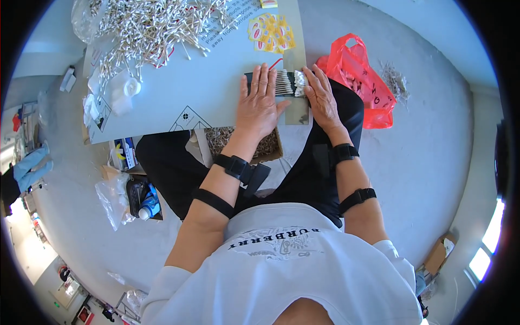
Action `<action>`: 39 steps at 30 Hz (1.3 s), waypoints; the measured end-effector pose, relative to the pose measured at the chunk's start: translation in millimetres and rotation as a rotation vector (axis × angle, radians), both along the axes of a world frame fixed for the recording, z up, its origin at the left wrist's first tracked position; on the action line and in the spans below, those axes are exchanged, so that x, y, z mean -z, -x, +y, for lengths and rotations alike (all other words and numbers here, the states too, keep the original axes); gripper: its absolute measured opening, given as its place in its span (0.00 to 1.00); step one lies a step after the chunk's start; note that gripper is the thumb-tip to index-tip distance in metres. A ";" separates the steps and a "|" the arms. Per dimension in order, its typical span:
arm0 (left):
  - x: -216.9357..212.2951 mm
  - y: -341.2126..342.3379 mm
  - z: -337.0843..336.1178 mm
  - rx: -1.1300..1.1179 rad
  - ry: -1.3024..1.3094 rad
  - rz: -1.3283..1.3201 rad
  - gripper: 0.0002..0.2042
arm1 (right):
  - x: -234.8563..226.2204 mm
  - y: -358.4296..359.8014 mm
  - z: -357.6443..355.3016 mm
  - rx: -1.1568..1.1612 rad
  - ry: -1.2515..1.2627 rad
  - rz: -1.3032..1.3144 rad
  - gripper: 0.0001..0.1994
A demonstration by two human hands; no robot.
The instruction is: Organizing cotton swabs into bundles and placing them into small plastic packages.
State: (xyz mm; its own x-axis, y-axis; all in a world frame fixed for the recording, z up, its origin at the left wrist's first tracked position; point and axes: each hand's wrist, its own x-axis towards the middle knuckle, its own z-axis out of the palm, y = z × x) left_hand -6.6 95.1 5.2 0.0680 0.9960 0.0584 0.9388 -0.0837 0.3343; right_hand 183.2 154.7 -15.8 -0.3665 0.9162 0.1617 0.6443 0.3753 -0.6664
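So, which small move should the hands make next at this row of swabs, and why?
Probably the right hand should nudge the white tips gently inward, to keep the row even. The swabs lie side by side, the right fingers are right beside the tips, and the left hand lies flat at the other side, where it could steady them.

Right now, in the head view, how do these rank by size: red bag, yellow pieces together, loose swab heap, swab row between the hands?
Largest to smallest:
Loose swab heap
Red bag
Yellow pieces
Swab row, visible part
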 end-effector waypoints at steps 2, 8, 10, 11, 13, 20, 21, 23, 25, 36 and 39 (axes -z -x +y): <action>0.3 -8.7 -0.2 -0.038 -0.004 -0.022 0.40 | -1.6 1.7 -0.4 -0.005 0.011 0.023 0.22; 2.2 -23.5 0.7 -0.036 -0.023 -0.062 0.41 | -0.2 0.4 0.6 -0.006 -0.009 0.019 0.21; 2.2 -25.3 -0.3 -0.036 -0.038 -0.063 0.41 | -0.2 -0.2 0.4 -0.013 -0.003 0.023 0.21; 2.2 -26.0 -0.7 -0.038 -0.056 -0.064 0.41 | -0.1 0.0 0.1 -0.011 -0.001 0.023 0.21; 0.5 -25.4 -0.8 -0.023 -0.042 -0.066 0.40 | 0.8 -0.3 0.6 -0.007 0.021 0.052 0.21; -2.1 -25.0 -5.2 -0.014 -0.026 -0.077 0.38 | 1.3 -0.1 0.7 -0.005 0.052 0.053 0.21; -2.3 -25.4 -5.8 -0.014 -0.026 -0.078 0.38 | 1.4 -0.5 0.9 -0.005 0.054 0.060 0.21; -2.9 -26.5 -7.2 -0.017 -0.023 -0.076 0.38 | 1.8 -1.0 0.5 -0.004 0.056 0.065 0.21; -2.0 -26.7 -9.3 -0.022 -0.027 -0.075 0.38 | 1.9 -0.6 0.0 0.002 0.080 0.061 0.22; -1.0 -26.9 -12.8 -0.026 -0.021 -0.080 0.38 | -9.6 0.1 -1.0 0.013 -0.006 -0.193 0.24; -0.1 -28.0 -13.1 -0.023 -0.023 -0.082 0.38 | -20.3 -1.1 3.5 -0.033 0.056 -0.275 0.24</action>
